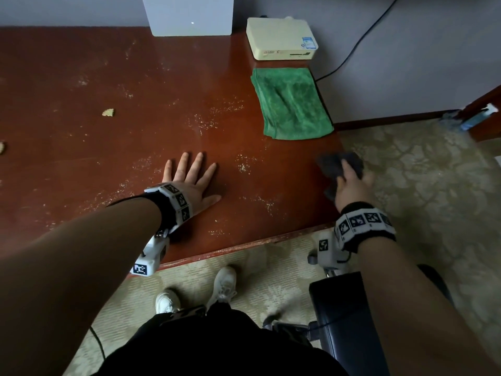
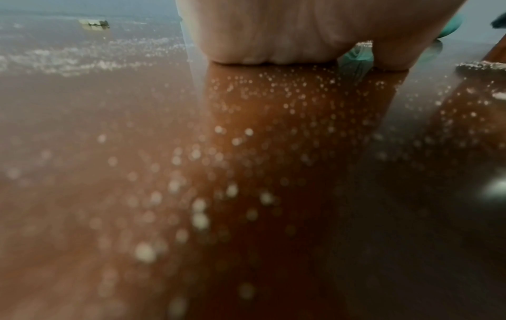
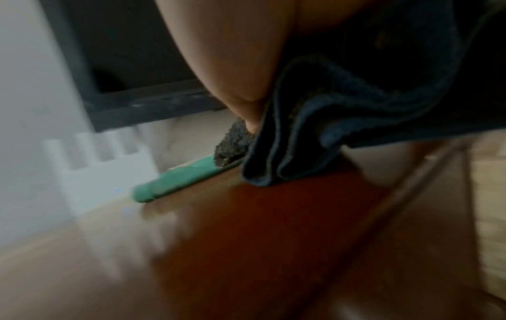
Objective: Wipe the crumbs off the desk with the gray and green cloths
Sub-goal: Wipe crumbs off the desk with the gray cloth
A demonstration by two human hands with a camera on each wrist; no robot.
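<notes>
My left hand lies flat on the red-brown desk, fingers spread; its palm presses the wood. Fine crumbs are scattered around it, and bigger bits lie to the left. My right hand grips the bunched gray cloth over the desk's right edge; the picture is blurred there. The folded green cloth lies flat at the desk's right side, beyond the gray one.
A white box stands at the back of the desk, and a cream device with a cable sits at the back right corner. A dark chair stands on the patterned carpet by my right arm.
</notes>
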